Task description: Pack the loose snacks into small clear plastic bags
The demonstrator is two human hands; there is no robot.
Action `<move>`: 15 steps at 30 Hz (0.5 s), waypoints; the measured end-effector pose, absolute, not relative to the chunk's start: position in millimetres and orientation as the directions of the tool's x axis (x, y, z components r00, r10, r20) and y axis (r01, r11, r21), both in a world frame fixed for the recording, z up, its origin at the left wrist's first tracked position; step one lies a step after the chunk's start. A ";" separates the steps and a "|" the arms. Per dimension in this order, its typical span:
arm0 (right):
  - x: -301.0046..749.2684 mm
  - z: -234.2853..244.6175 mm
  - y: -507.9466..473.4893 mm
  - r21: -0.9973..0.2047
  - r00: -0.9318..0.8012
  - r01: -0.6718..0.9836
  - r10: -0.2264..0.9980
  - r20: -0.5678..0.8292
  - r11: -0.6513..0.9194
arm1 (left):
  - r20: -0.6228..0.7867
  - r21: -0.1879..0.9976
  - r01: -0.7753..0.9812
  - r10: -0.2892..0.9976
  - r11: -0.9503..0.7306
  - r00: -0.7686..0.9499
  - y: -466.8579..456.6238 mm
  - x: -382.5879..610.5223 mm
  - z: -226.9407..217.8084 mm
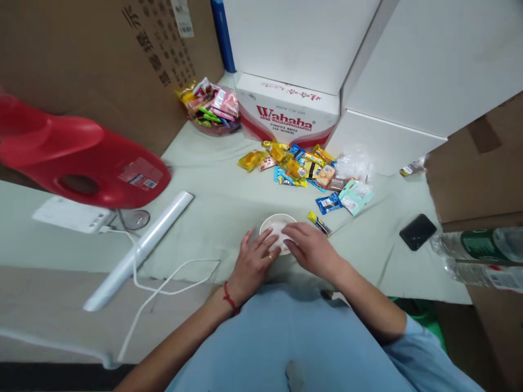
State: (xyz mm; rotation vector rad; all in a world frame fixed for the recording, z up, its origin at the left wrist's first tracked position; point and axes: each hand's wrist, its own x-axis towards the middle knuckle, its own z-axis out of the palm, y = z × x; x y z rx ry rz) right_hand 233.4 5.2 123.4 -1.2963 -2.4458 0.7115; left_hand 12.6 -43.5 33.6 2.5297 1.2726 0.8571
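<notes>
A small white bowl sits on the pale green cloth near the table's front edge. My left hand lies on its left rim, fingers stretched toward the bowl, a ring on one finger and a red string at the wrist. My right hand covers the bowl's right side, fingers curved over the rim. Whether anything is pinched between the fingers is hidden. A small yellow and black packet lies just right of the bowl, beside my right hand.
A heap of snack packets lies beyond the bowl; a bowl of more snacks stands at the back. A Wahaha box, red jug, white tube, cable, black phone and water bottles surround.
</notes>
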 end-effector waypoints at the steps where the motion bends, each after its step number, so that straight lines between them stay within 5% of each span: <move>1: 217.3 122.1 13.5 -0.473 -0.590 0.740 0.800 -0.114 0.478 | 0.446 0.429 0.674 0.790 -0.601 0.421 -45.8 12.0 30.4; 4: 183.7 116.4 32.7 -0.283 -0.554 0.831 0.756 -0.349 0.478 | 0.513 0.492 0.662 0.803 -0.565 0.303 -48.1 8.2 25.1; 8: 167.2 111.3 50.0 -0.215 -0.518 0.852 0.711 -0.475 0.477 | 0.505 0.528 0.666 0.825 -0.526 0.252 -48.6 4.8 21.7; 15: 188.9 107.9 33.5 -0.411 -0.579 0.801 0.735 -0.352 0.435 | 0.516 0.457 0.707 0.808 -0.539 0.283 -40.3 -3.1 17.6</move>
